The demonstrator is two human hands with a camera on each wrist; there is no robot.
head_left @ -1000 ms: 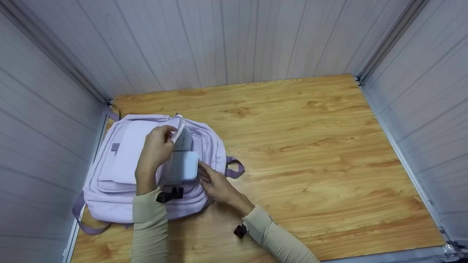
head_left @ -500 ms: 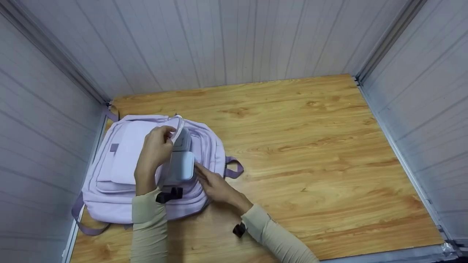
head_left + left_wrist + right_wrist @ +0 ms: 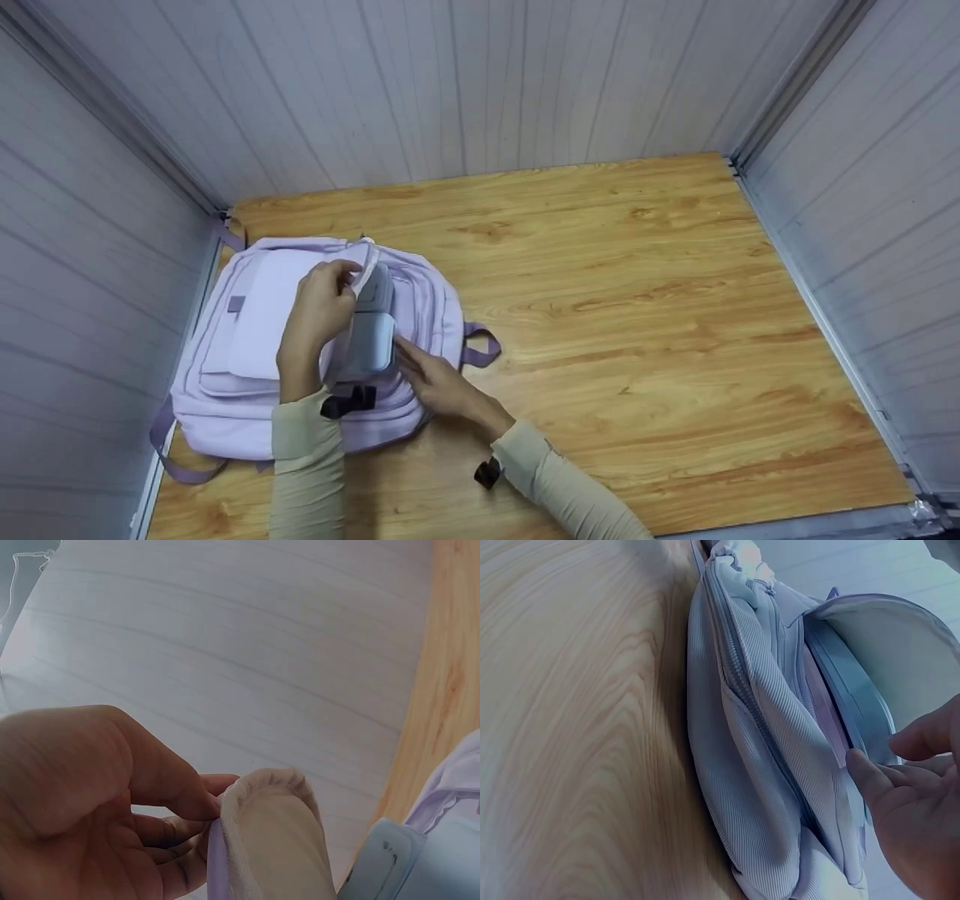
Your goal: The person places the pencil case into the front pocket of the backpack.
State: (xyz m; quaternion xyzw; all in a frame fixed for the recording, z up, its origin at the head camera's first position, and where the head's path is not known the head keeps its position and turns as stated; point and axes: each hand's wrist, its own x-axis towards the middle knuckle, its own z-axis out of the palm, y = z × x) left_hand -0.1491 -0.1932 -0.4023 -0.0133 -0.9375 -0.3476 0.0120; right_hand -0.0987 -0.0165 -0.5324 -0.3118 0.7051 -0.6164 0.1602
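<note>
A lilac backpack lies on its back on the wooden surface, its front pocket open. My left hand pinches the edge of the pocket flap between thumb and fingers and holds it raised. Two pale blue boxes with rounded corners are partly inside the pocket, side by side. Against the outer end of the nearer box, my right hand presses with extended fingers. The farther box lies just beyond it, and its marked end shows in the left wrist view. The boxes' inner ends are hidden under the flap.
The wood-grain surface extends to the right of the backpack. Pale panel walls enclose it at the back and both sides. A purple top handle sticks out on the right, and a shoulder strap lies at lower left.
The nearer box has slid left, deeper into the pocket, with my right hand following it and its fingers straightening. My left hand keeps the flap raised in the same place.
</note>
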